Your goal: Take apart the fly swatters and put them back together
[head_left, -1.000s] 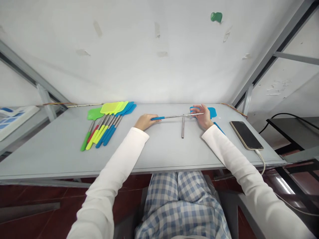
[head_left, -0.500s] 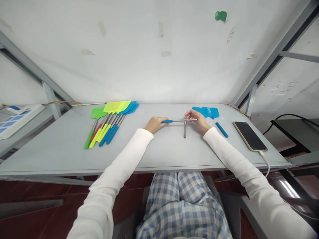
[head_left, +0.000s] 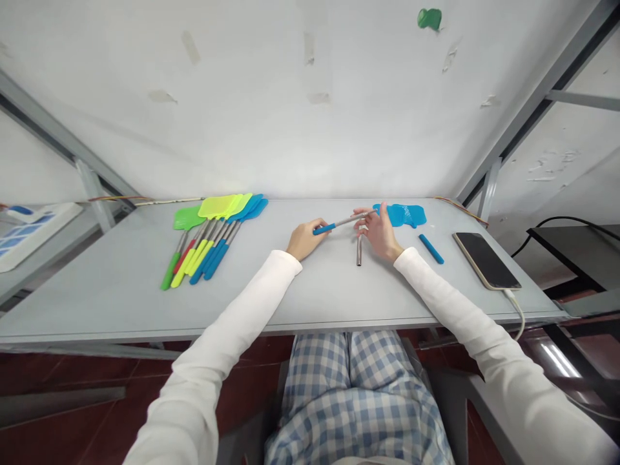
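My left hand [head_left: 309, 239] is closed around the blue grip of a fly swatter handle [head_left: 345, 221], whose metal rod slants up to the right. My right hand [head_left: 380, 232] is at the rod's far end, thumb and fingers apart; whether the fingers touch the rod is unclear. Just beyond it lie blue fly swatter heads [head_left: 407, 215], partly hidden by the hand. A loose metal tube [head_left: 359, 252] rests below my right fingers. To the right of that hand is a separate blue grip [head_left: 431, 248].
Assembled fly swatters [head_left: 208, 242] in green, yellow, red and blue lie fanned at the left of the grey table [head_left: 271, 303]. A phone [head_left: 487, 260] with a white cable is at the right. A power strip [head_left: 36, 236] stands far left. The wall bounds the back.
The rod's far end has swung up and away, toward the blue heads. My right hand has opened from the rod, its thumb now raised. My left hand keeps its hold on the grip.
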The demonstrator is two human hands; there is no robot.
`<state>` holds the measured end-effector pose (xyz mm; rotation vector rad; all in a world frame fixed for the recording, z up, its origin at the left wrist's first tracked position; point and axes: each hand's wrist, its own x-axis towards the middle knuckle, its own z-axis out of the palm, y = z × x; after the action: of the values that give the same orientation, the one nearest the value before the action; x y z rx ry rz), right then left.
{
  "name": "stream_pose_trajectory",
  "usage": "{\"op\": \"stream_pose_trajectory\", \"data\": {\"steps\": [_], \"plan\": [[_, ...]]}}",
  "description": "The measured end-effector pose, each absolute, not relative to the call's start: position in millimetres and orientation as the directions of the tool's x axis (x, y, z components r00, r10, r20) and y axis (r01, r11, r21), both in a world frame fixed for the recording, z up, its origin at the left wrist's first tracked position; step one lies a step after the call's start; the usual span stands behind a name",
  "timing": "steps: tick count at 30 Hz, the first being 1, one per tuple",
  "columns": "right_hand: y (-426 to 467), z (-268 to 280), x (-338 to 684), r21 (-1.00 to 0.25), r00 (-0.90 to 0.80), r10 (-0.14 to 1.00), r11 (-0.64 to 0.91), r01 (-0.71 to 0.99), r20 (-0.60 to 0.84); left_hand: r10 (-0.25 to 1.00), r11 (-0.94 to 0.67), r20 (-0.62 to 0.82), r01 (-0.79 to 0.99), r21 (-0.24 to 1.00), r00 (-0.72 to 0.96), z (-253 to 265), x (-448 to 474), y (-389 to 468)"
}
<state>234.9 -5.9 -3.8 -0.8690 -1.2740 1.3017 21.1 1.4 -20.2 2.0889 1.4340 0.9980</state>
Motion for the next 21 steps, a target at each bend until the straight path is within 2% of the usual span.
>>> {"op": "stream_pose_trajectory", "data": {"steps": [2, 4, 7, 10, 17, 21], "plan": [[-10, -7, 230, -0.973, -0.186, 0.958, 0.198, -0.120, 0.218, 0.917, -0.388, 0.377, 0.527, 0.756, 0.134, -22, 27, -1], [-15, -8, 225, -0.956, -0.222, 0.932, 0.293, -0.008, 0.287, 0.885, -0.444, 0.455, 0.472, 0.761, 0.100, -25, 34, -4], [-21, -9, 220, -0.912, -0.228, 0.903, 0.396, 0.110, 0.365, 0.781, -0.619, 0.563, 0.453, 0.642, 0.269, -28, 43, -7], [-21, -9, 217, -0.887, -0.162, 0.892, 0.444, 0.127, 0.423, 0.679, -0.733, 0.566, 0.397, 0.552, 0.467, -32, 45, -9], [-24, -4, 214, -0.854, -0.062, 0.864, 0.503, 0.133, 0.499, 0.666, -0.709, 0.469, 0.298, 0.639, 0.580, -30, 40, -11], [-30, -1, 214, -0.778, -0.046, 0.807, 0.582, 0.235, 0.589, 0.713, -0.657, 0.495, 0.226, 0.719, 0.497, -21, 43, -18]]}}
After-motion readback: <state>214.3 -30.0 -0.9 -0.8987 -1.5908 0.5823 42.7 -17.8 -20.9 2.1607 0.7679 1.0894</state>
